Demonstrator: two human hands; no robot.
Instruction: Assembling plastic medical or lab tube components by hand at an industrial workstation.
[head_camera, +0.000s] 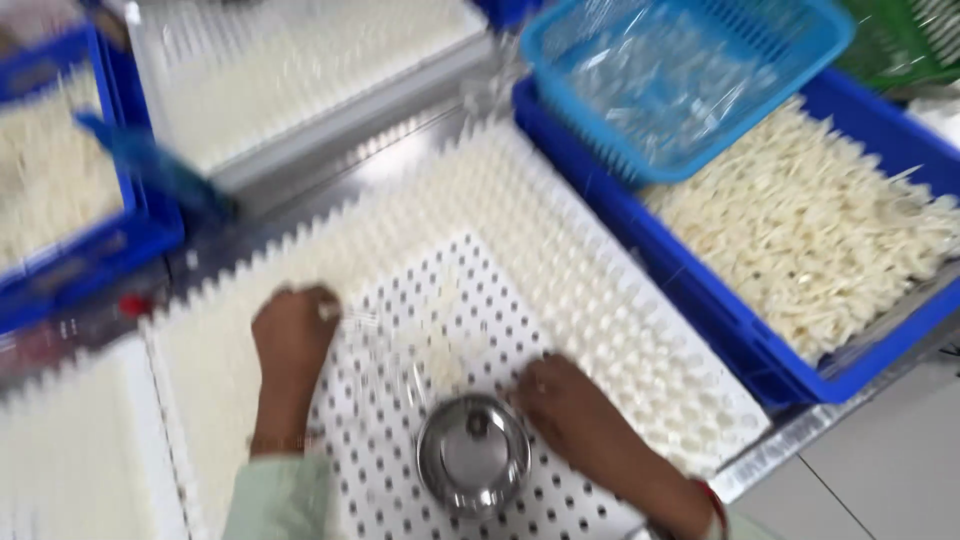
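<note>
Nearest the camera sits a small round steel bowl (473, 455), shiny and shallow, resting on a white perforated board (470, 300) whose flat centre is dotted with rows of dark round holes. Around that bare patch the board bristles with small white plastic pieces standing upright in the holes, giving it a spiky, toothed outline.

The right hand (560, 405) lies on the board just beside the bowl, on its right edge, fingers curled loosely downward; the blur hides whether they pinch anything. A red band shows at that wrist. The left hand (293, 335) rests on the board to the left, well apart from the bowl, with its fingers bent together at the top around something small and pale, though I cannot tell for certain what is gripped. A pale green sleeve (280, 500) covers that forearm.

To the right, a deep blue plastic crate (700, 300) holds a heap of loose white pieces (820, 230). A lighter blue mesh basket (690, 70) with clear wrappers inside rests across the crate's far edge. Another blue crate (70, 250) of white pieces stands at the left, and a second filled white board (290, 70) lies at the far side. The metal counter (800, 430) shows at the board's near right corner.
</note>
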